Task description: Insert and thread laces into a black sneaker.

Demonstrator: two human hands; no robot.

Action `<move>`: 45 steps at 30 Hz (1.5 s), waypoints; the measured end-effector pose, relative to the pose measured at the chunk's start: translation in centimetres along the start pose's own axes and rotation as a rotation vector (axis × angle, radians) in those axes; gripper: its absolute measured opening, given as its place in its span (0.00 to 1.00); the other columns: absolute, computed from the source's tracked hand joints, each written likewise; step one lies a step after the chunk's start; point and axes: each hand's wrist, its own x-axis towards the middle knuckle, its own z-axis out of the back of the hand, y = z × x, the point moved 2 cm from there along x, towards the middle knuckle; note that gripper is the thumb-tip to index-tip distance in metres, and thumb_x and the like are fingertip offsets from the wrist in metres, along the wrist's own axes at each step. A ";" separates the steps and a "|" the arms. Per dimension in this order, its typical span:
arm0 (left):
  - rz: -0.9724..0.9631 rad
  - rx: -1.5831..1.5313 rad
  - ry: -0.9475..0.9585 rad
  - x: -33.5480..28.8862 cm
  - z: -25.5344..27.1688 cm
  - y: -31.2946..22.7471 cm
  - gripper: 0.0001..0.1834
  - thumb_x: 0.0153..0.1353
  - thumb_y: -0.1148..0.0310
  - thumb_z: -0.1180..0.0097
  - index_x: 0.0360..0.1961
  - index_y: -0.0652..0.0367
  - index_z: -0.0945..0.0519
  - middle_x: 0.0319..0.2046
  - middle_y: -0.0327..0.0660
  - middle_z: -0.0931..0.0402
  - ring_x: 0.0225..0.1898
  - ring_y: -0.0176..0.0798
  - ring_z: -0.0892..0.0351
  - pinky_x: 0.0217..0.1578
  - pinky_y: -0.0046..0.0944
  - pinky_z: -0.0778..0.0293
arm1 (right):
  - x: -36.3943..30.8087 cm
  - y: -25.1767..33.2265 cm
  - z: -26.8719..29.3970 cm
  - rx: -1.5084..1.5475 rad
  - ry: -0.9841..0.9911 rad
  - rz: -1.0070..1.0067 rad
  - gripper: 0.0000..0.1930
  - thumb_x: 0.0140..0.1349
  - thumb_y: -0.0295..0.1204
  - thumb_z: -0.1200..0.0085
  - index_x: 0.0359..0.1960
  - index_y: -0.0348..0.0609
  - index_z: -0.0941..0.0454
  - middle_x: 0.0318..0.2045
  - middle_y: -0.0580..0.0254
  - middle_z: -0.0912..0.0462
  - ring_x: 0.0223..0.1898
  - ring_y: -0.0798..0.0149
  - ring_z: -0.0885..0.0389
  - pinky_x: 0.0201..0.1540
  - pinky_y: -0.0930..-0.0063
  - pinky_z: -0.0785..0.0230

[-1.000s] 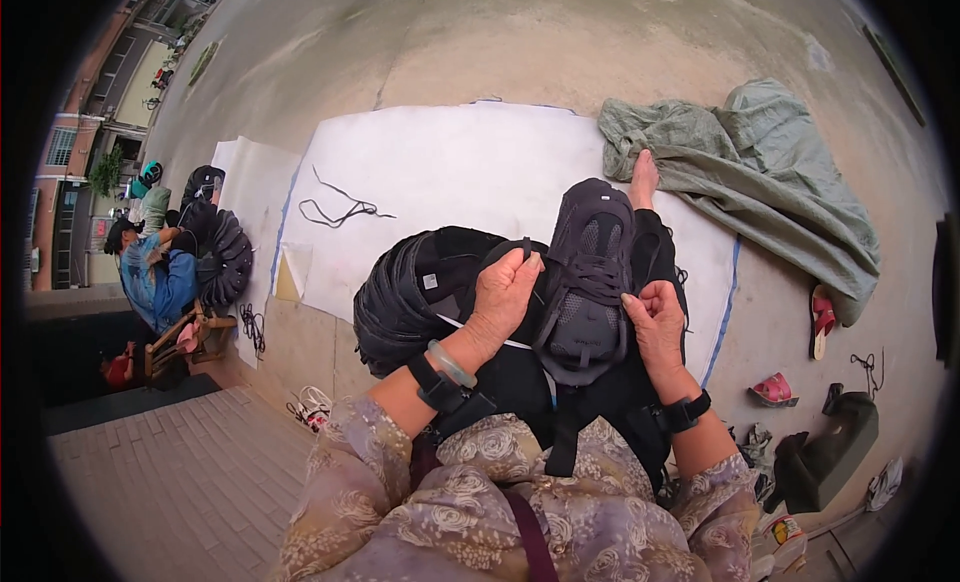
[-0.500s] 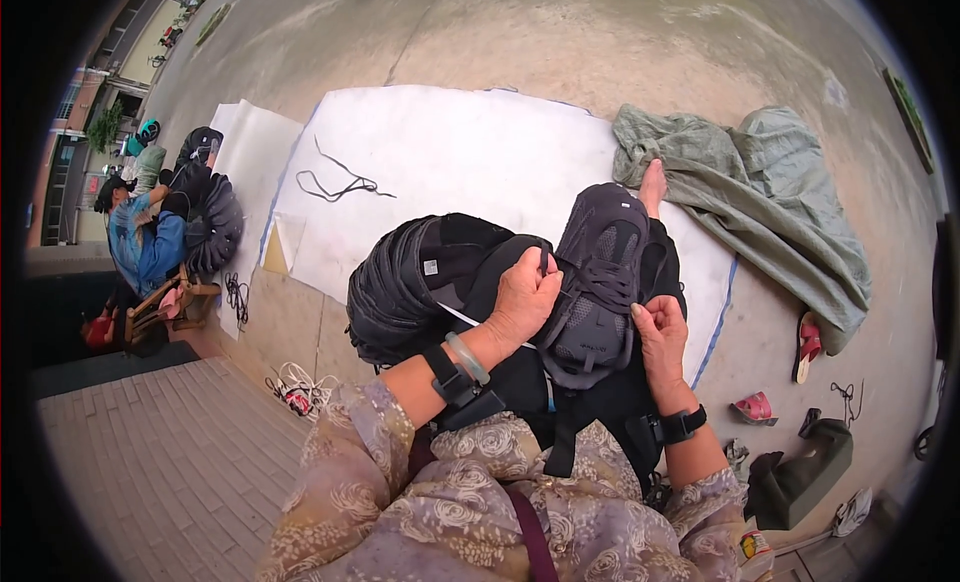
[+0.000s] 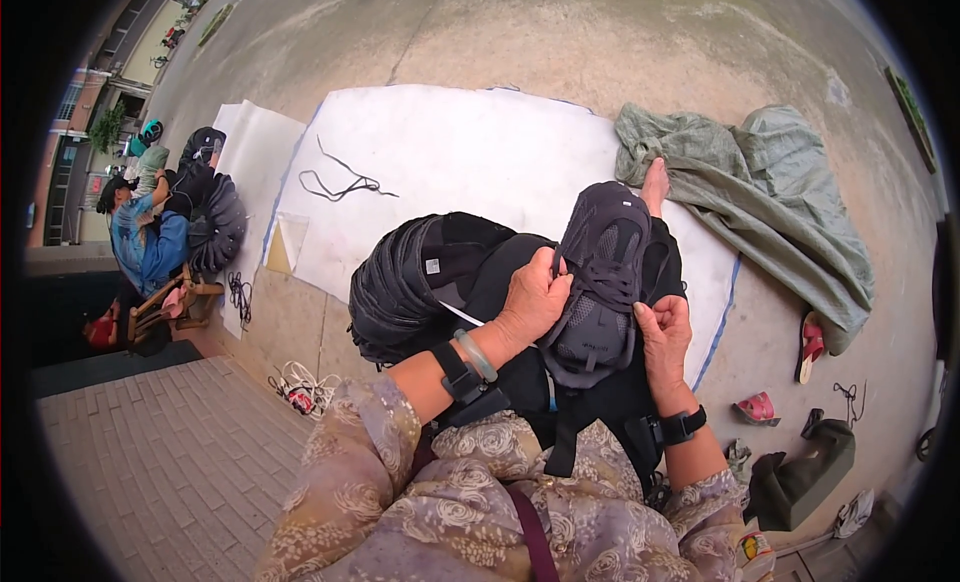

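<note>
Concrete ground (image 3: 500,47) meets grey brick-patterned paving (image 3: 170,462) in daylight.

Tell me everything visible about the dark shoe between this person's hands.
The dark shoe is charcoal to black, with what looks like mesh fabric and laces across its middle. A small pale mark shows near the far end. It sits over the person's lap, lengthwise away from the body, laced side up. The left hand pinches a thin dark strip, perhaps a lace, at its left; the right hand has its thumb at the right edge. Its underside is hidden.
</note>
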 end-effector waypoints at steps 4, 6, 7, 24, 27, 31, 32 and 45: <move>0.183 0.080 0.084 0.4 1.0 -0.1 0.14 0.51 0.70 0.40 0.32 0.62 0.34 0.15 0.39 0.34 0.17 0.33 0.35 0.21 0.35 0.35 | -0.4 2.1 0.3 -0.188 -0.102 0.043 0.13 0.51 0.27 0.38 0.28 0.43 0.33 0.22 0.71 0.31 0.24 0.75 0.33 0.28 0.82 0.40; 0.027 0.214 0.002 0.3 1.4 -0.6 0.17 0.50 0.70 0.39 0.34 0.62 0.34 0.17 0.40 0.33 0.18 0.35 0.34 0.22 0.35 0.35 | -0.6 4.9 -0.3 -0.525 -0.084 0.709 0.12 0.46 0.24 0.38 0.26 0.42 0.31 0.26 0.63 0.28 0.32 0.62 0.29 0.38 0.71 0.37; 0.026 0.215 0.002 0.2 1.7 -0.6 0.17 0.50 0.70 0.39 0.34 0.62 0.34 0.17 0.40 0.33 0.18 0.35 0.34 0.22 0.35 0.35 | -0.9 5.2 -0.8 -0.486 -0.022 0.617 0.10 0.42 0.22 0.40 0.26 0.42 0.28 0.34 0.57 0.27 0.43 0.50 0.31 0.47 0.61 0.40; -0.033 0.072 0.241 -2.2 1.4 0.4 0.20 0.44 0.78 0.48 0.43 0.68 0.26 0.31 0.48 0.26 0.28 0.39 0.24 0.30 0.35 0.28 | -0.9 5.8 -7.2 -0.757 0.165 0.661 0.10 0.39 0.26 0.39 0.27 0.43 0.23 0.47 0.57 0.28 0.58 0.49 0.39 0.59 0.44 0.54; -0.026 0.024 0.255 -2.1 1.4 0.7 0.20 0.44 0.80 0.51 0.43 0.68 0.25 0.31 0.46 0.25 0.28 0.36 0.25 0.30 0.33 0.29 | -0.8 6.4 -7.3 -0.815 0.195 0.706 0.10 0.39 0.25 0.39 0.26 0.43 0.24 0.47 0.58 0.28 0.58 0.49 0.39 0.60 0.46 0.55; -0.087 -0.013 0.218 -2.1 1.2 1.0 0.21 0.44 0.82 0.53 0.43 0.68 0.25 0.31 0.45 0.26 0.29 0.35 0.25 0.31 0.33 0.29 | -0.3 6.4 -7.5 -0.805 0.227 0.730 0.08 0.40 0.24 0.40 0.25 0.43 0.25 0.46 0.59 0.27 0.58 0.51 0.38 0.60 0.42 0.58; -0.111 -0.032 0.195 -2.2 1.2 1.0 0.21 0.44 0.83 0.53 0.43 0.68 0.25 0.31 0.44 0.26 0.29 0.35 0.25 0.32 0.32 0.29 | -0.3 6.3 -7.6 -0.827 0.256 0.761 0.07 0.41 0.25 0.42 0.24 0.43 0.25 0.46 0.59 0.28 0.58 0.52 0.38 0.60 0.39 0.59; -0.373 0.235 0.133 -1.7 1.6 -3.8 0.15 0.49 0.71 0.43 0.39 0.60 0.25 0.33 0.41 0.27 0.34 0.44 0.29 0.37 0.40 0.32 | -3.3 10.1 -0.7 -0.932 0.284 0.821 0.05 0.44 0.23 0.46 0.22 0.38 0.30 0.47 0.55 0.29 0.57 0.52 0.36 0.60 0.33 0.64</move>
